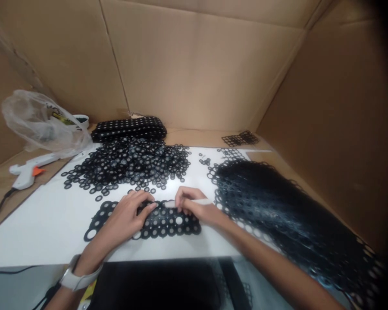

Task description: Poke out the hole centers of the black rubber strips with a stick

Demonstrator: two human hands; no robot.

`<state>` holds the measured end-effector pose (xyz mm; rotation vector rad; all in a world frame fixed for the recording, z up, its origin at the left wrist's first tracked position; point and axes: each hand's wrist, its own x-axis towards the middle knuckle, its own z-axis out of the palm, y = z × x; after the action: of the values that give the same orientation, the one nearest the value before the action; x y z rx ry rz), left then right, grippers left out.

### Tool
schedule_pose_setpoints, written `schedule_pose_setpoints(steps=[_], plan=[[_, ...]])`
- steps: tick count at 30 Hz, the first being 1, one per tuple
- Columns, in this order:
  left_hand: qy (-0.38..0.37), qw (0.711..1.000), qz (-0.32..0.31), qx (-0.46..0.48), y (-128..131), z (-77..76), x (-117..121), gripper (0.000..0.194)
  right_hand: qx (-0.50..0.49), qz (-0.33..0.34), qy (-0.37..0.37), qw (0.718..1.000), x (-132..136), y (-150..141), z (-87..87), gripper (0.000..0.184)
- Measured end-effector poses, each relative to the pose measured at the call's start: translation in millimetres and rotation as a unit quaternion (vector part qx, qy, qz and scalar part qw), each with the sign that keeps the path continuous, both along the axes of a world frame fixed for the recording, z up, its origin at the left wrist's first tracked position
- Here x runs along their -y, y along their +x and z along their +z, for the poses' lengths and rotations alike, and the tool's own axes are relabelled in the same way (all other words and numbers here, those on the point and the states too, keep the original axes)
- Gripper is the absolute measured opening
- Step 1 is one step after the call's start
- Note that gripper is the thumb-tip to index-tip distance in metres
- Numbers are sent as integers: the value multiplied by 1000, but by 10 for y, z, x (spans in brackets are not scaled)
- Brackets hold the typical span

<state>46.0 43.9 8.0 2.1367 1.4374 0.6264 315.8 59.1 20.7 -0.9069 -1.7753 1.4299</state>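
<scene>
A black strip of joined rings (163, 231) lies on the white board, with pale discs showing in its ring centres. My left hand (126, 215) rests over its left half, thumb and fingertips drawn close together on the strip's upper part. My right hand (194, 206) is closed round a slim white pen-like tool (202, 201). The tool's pale tip points left and meets the strip's upper edge, close to my left fingertips. Its exact kind is not clear.
Loose black rings (129, 161) form a heap behind the strip, before a folded dotted black bundle (131, 127). A large black ring-mesh pile (278, 211) covers the right. Left are a glue gun (26, 174) and plastic bag (35, 125). Cardboard walls (197, 64) enclose the table.
</scene>
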Motion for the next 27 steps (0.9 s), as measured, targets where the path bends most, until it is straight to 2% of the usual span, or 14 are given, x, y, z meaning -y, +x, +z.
schedule_pose_setpoints(steps=[2,7,12,18,22,27], plan=[[-11,1000,-18,-20,-4,15,-17,33,0,-20,-11,1000,15,40,4,16],[-23,999,-11,-34,147,-4,-47,34,38,-46,30,998,45,72,-23,16],[-10,999,-14,-34,268,-38,-42,34,42,-40,61,996,44,78,-17,18],[0,1000,-1,-10,253,-36,-29,30,29,-40,44,998,23,111,-21,17],[2,1000,-2,18,245,-46,-25,31,22,-15,44,999,25,120,-27,17],[20,999,-25,41,214,-48,-33,35,69,31,98,992,75,61,4,17]])
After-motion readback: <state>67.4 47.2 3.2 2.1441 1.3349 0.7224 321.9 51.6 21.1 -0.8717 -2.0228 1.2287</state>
